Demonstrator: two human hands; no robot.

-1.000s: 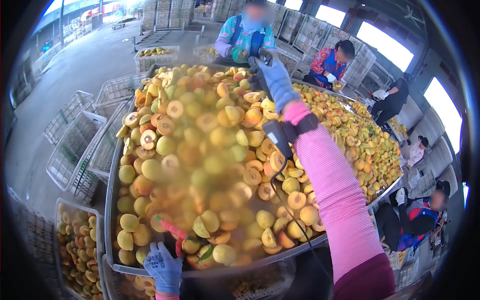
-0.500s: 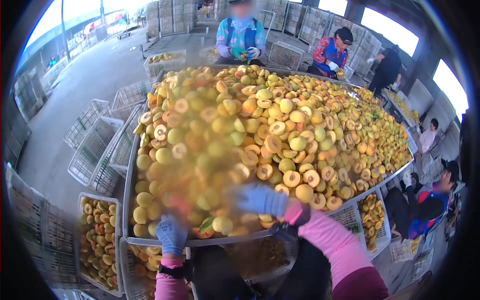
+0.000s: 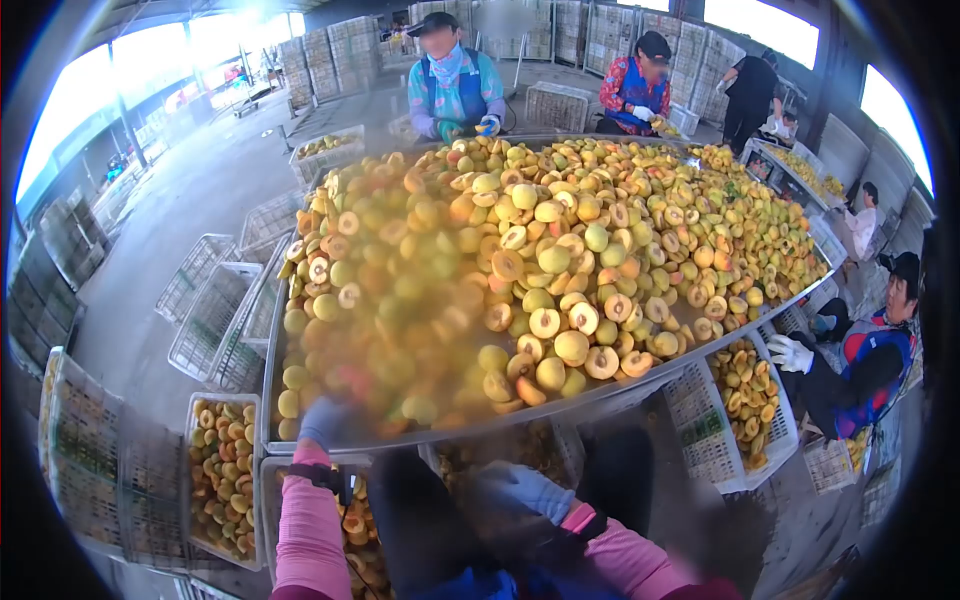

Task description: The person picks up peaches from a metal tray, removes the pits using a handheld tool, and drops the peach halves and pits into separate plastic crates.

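Yellow peaches, many cut in half with their brown centres showing, cover a metal-rimmed table. My left hand, in a blue-grey glove, is at the table's near left edge. A blurred red patch lies just beyond its fingers, apparently something held; its kind cannot be made out. My right hand, gloved alike, is below the table rim over my lap. Its fingers reach left, smeared at the tips, with nothing visible in them. Beneath it, partly hidden, stands a crate with dark brownish contents.
A crate of peaches stands at the left, and another crate of halves at the right. Bare crates line the left side. Co-workers sit across the table, one person opposite and another person at the right.
My right hand has moved from over the peaches down below the rim to my lap. My left hand has shifted slightly up and left. The view has tilted; the co-worker at the right lowered a hand.
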